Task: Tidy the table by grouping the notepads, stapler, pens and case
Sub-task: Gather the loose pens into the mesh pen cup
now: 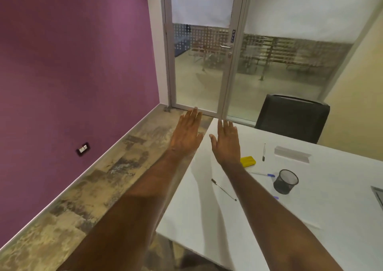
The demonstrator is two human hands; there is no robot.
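Both hands flat and empty, out in front: my left hand (186, 132) off the table (207, 219) edge, my right hand (227, 141) above its corner. Nothing gathered yet, I'd say. Landmark: mesh cup (286, 181), looks empty. Blue pen (263, 174) just left of it, black pen (223, 189) further left, yellow case (247, 161) behind-left, another pen (264, 152) and the white pad (292, 154) behind. Stapler not seen. Best start: pens first, pinched mid-barrel, moved beside the cup.

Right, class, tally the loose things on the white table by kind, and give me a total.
Pens: 3: near pen, far pen, blue-capped pen
Yellow block: 1
Mesh cup: 1
White pad: 1
Total: 6; a blue tip by the forearm may be another pen.
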